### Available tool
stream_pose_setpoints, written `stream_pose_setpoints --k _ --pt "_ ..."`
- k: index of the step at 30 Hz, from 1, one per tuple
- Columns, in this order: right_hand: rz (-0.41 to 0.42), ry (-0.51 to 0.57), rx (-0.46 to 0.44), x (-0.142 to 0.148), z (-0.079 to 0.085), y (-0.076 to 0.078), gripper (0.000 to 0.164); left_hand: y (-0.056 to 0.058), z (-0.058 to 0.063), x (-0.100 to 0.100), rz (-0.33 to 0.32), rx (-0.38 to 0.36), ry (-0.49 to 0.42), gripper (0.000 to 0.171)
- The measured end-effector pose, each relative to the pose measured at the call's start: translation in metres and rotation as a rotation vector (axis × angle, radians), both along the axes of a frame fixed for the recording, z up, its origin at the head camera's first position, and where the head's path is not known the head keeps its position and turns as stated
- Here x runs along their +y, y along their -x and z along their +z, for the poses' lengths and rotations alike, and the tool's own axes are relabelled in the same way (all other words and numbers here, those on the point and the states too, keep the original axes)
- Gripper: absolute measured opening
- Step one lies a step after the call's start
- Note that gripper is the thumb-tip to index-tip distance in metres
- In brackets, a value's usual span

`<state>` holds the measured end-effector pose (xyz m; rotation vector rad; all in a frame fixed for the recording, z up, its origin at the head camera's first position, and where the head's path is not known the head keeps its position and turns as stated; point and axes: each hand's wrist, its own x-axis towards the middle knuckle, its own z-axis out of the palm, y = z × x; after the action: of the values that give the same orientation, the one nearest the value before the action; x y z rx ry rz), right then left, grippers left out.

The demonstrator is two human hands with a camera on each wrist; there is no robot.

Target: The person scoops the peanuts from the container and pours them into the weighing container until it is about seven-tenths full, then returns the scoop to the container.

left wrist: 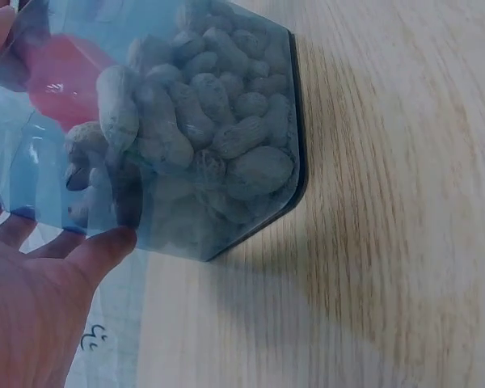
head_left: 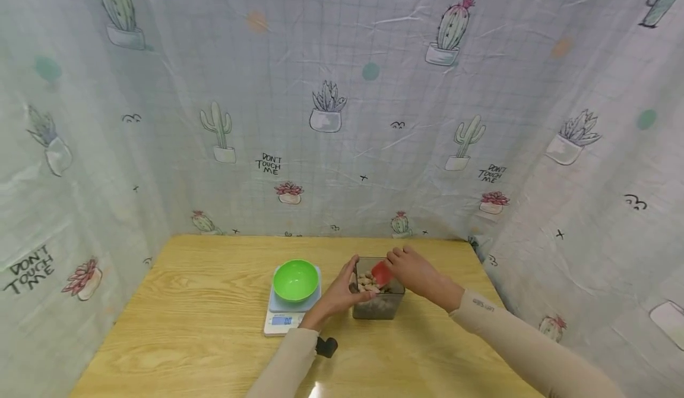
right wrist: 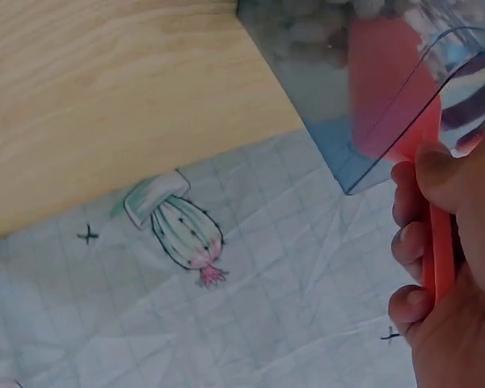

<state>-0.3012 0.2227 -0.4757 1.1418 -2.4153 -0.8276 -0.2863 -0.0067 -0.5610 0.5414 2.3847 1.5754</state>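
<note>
Head view: the right grip [head_left: 422, 274] is clamped on a red plastic scoop [head_left: 382, 273], which reaches down to tan, rough-shelled, waisted peanuts [head_left: 367, 282] inside a smoky see-through rectangular plastic box [head_left: 374, 310]; the left grip [head_left: 339, 294] holds the box's nine-o'clock side. Levering too hard could tip it or flick peanuts onto the yellow wood-grained desk [head_left: 214, 303]. At nine o'clock, a nudge could upset the round green bowl [head_left: 295, 281] on its flat white scale [head_left: 275, 330].
</note>
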Motion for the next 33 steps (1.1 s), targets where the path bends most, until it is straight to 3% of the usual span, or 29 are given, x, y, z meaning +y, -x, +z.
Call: stream_pose_setpoints --k 6,17,25,33 --pt "0.030 0.077 -0.104 -0.005 -0.016 0.000 0.030 -0.005 -0.001 0.001 0.014 -0.002 -0.040 0.102" --pt "-0.020 0.318 -0.297 0.006 -0.020 0.004 0.014 -0.002 0.001 0.003 -0.003 0.013 -0.032 0.104" --pt "0.016 0.334 -0.277 0.003 -0.020 -0.002 0.011 -0.005 -0.001 0.005 0.011 0.006 -0.023 0.104" --pt "0.058 0.458 -0.341 0.005 -0.023 -0.001 0.011 -0.004 -0.003 0.003 0.016 0.006 -0.013 0.101"
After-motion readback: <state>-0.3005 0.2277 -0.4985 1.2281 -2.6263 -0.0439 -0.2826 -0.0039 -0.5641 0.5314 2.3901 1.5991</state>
